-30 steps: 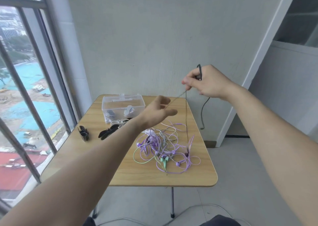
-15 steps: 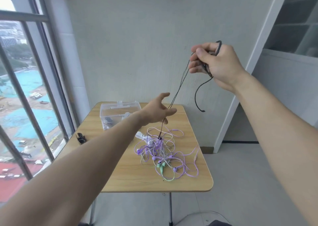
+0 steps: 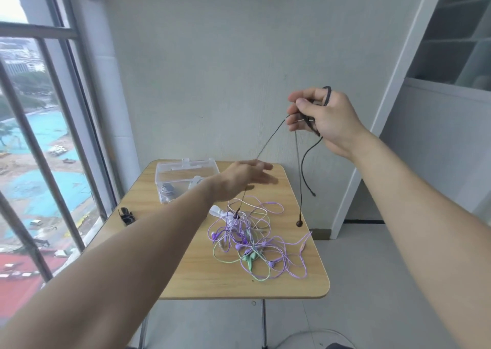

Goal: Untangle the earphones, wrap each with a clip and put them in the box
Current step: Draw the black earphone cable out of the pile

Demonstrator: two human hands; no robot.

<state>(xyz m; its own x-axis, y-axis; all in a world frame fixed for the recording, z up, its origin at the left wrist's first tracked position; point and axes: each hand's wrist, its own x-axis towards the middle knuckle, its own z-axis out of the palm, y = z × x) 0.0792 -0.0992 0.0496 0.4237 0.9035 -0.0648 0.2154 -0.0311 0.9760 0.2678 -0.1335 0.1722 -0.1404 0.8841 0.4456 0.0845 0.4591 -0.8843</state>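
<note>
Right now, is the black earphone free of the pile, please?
Not fully: one bud hangs free, but the other strand runs past the left hand into the pile.

Right hand raised, fingers curled; left hand blurred

High-rise room – folding table, barred window.

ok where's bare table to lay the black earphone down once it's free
Bare wood lies along the near edge of the table below the purple tangle, and between the black clip and the left arm. Crowded: centre-right, and by the box.
</note>
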